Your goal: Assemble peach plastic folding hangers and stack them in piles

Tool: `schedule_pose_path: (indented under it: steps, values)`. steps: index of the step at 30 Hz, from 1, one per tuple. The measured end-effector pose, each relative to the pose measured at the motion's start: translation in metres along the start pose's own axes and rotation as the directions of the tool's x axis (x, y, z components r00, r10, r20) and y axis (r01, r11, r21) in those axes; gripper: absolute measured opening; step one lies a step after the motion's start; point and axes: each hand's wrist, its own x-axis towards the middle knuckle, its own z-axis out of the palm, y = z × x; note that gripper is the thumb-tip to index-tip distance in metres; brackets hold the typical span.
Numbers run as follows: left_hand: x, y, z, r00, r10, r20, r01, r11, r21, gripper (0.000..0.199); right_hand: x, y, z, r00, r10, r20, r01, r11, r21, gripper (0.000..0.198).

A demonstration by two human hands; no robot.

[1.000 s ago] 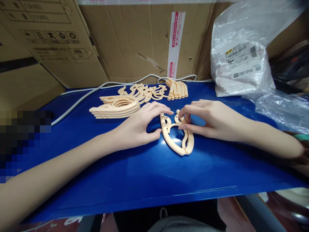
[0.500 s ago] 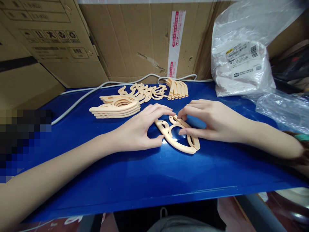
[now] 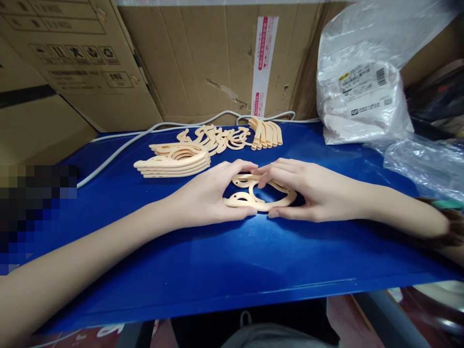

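A beige plastic folding clothes hanger (image 3: pixel 266 206), folded into a rounded shape with a ring in its middle, is between my two hands over the blue table. My left hand (image 3: pixel 212 193) holds its left end, thumb along the near edge and fingers at the far side. Around the right end curls my right hand (image 3: pixel 308 188), its thumb at the near edge and fingers reaching over the far edge. The fingers hide part of the far side. Left of my hands, several similar folded hangers (image 3: pixel 174 166) lie in a neat stack.
Behind my hands lie a loose heap of beige hook pieces (image 3: pixel 217 138) and a row of curved arm pieces (image 3: pixel 266 134). A white cable (image 3: pixel 126 153) runs along the back. Cardboard boxes (image 3: pixel 203 58) stand behind, and a clear plastic bag (image 3: pixel 362 96) at back right.
The hanger has turned from a slant to lying crosswise, left to right. Both hands have closed around its ends, and the right hand has shifted slightly nearer to me.
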Motion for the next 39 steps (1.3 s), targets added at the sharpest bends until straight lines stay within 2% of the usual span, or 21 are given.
schedule_pose_path:
  steps: [6, 10, 15, 18, 21, 23, 26, 29, 34, 39]
  values:
    - [0.0, 0.0, 0.0, 1.0, -0.021, 0.005, 0.02, 0.995, 0.096, 0.071, 0.001, -0.001, 0.001, 0.988, 0.152, 0.004, -0.151, 0.983, 0.102, 0.052]
    - [-0.001, -0.001, 0.001, 0.999, 0.004, -0.032, -0.001, 0.995, 0.1, 0.069, 0.002, 0.001, 0.002, 0.979, 0.2, -0.038, -0.195, 0.975, 0.108, 0.059]
    - [-0.002, -0.002, 0.002, 0.98, 0.136, -0.143, -0.104, 0.972, 0.211, 0.072, 0.002, 0.006, -0.001, 0.965, 0.242, -0.101, -0.234, 0.968, 0.089, 0.062]
    - [-0.003, 0.0, 0.001, 0.963, 0.214, -0.164, -0.156, 0.939, 0.305, 0.068, 0.001, 0.007, -0.004, 0.945, 0.304, -0.118, -0.289, 0.949, 0.128, 0.056]
    - [-0.003, 0.002, -0.001, 0.956, 0.226, -0.189, -0.151, 0.927, 0.344, 0.067, 0.002, 0.008, -0.007, 0.91, 0.411, -0.053, -0.383, 0.883, 0.27, 0.042]
    - [-0.004, 0.004, -0.002, 0.952, 0.224, -0.21, -0.137, 0.923, 0.36, 0.066, 0.002, 0.008, -0.008, 0.885, 0.465, 0.007, -0.423, 0.798, 0.429, 0.038]
    - [-0.004, 0.006, -0.002, 0.948, 0.233, -0.218, -0.137, 0.914, 0.382, 0.068, 0.005, 0.007, -0.008, 0.873, 0.48, 0.086, -0.421, 0.652, 0.631, 0.037]
    - [-0.004, 0.005, -0.002, 0.95, 0.231, -0.208, -0.14, 0.915, 0.377, 0.07, 0.008, 0.006, -0.009, 0.878, 0.462, 0.125, -0.403, 0.571, 0.715, 0.036]
    - [-0.003, 0.005, -0.004, 0.96, 0.21, -0.187, -0.135, 0.928, 0.348, 0.074, 0.01, 0.003, -0.009, 0.876, 0.46, 0.146, -0.405, 0.537, 0.74, 0.04]
    - [-0.002, 0.007, -0.004, 0.966, 0.197, -0.169, -0.132, 0.934, 0.333, 0.062, 0.008, 0.002, -0.008, 0.879, 0.454, 0.142, -0.399, 0.542, 0.74, 0.04]
